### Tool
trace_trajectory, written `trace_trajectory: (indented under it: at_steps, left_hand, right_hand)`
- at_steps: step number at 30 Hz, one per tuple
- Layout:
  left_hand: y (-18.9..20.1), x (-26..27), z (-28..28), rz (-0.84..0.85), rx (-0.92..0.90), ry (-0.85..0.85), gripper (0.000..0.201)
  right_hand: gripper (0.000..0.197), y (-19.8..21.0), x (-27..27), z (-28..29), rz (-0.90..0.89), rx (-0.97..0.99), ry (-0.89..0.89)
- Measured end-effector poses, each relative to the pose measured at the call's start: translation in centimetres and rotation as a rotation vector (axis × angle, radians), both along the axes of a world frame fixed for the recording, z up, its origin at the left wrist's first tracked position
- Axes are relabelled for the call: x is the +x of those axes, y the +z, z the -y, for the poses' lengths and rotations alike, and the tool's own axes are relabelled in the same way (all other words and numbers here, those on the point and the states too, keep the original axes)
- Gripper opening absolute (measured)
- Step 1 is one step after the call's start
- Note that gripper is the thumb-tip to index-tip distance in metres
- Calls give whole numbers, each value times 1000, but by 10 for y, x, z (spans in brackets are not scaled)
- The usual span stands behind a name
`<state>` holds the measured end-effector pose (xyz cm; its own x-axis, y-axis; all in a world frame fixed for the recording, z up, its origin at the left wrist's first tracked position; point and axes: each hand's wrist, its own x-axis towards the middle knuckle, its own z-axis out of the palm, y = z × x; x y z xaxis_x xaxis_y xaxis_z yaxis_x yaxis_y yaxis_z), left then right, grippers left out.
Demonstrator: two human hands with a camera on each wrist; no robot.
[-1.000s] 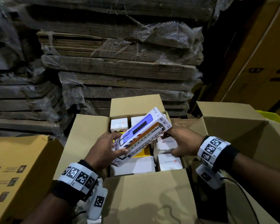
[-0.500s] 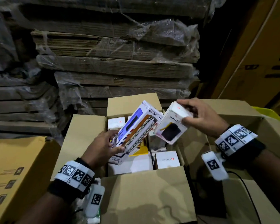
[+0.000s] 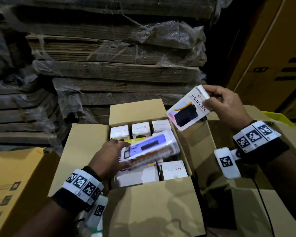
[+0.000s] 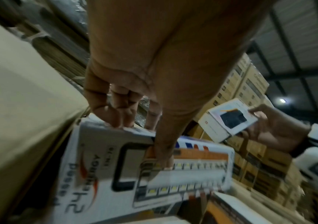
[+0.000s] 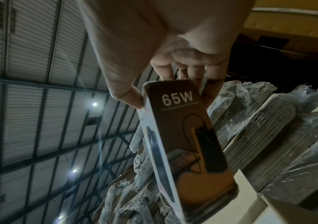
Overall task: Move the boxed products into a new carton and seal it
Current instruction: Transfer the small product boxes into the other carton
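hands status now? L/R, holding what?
Left hand: closed on the long blue-and-white box, over the open carton.
Right hand: closed on the HALLEY 20K box, held up.

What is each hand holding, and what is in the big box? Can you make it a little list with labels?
left hand: grips the long light box, low over the open carton
right hand: pinches the HALLEY 20K box, raised to the right of and above the carton
carton contents: small white boxes standing in rows
carton flaps: open, not sealed
behind: flat cardboard stacks wrapped in plastic
left side: a yellow carton, closed
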<state>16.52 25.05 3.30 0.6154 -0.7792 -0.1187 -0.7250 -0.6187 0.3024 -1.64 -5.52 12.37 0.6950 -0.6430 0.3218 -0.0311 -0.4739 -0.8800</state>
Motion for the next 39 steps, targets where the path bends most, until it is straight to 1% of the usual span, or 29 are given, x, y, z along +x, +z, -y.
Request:
trace_trajectory:
  at_steps: [2,5,8,11,14,16,21,27,30,33,36,39]
  left_hand:
    - [0,-6,5,72,103,-29,71]
    - [-1,-11,9,97,150,-69,71]
    - [-4,-14,15,127,145,-88,71]
    - [-5,-16,20,149,138,-118,71]
    - [-6,-15,22,123,111,-128,70]
    - [-5,-12,18,81,80,-120,71]
    - [-5,-9,-3,-9,10,-43,64]
    - [-10,-9,-16,-10,-36,-30,59]
    - [-10,-5,-20,-54,-83,8,61]
    - [-5,-1,-28,-83,-128,51,65]
    - [2,2,-36,-112,-140,77,58]
    - [5,2,-43,-109,-156,118,45]
  right_hand:
    - [56,-2,3,-3,-10,-9,14]
    - [55,-5,8,-11,-51,-43,53]
    - [56,-10,13,-24,-85,-102,102]
    - [58,-17,20,-37,-155,-140,174]
    - [63,-22,25,-45,-209,-204,219]
    - [62,-25,31,-52,-218,-233,233]
    - [64,-35,49,-65,-191,-176,243]
    - [57,-44,69,-76,-220,-65,225]
    - [56,-48,65,-82,-203,21,290]
    - [54,-50,53,-92,-234,123,376]
    - [51,-60,45,-105,-307,203,419]
    - [44,-76,41,-120,-380,269,434]
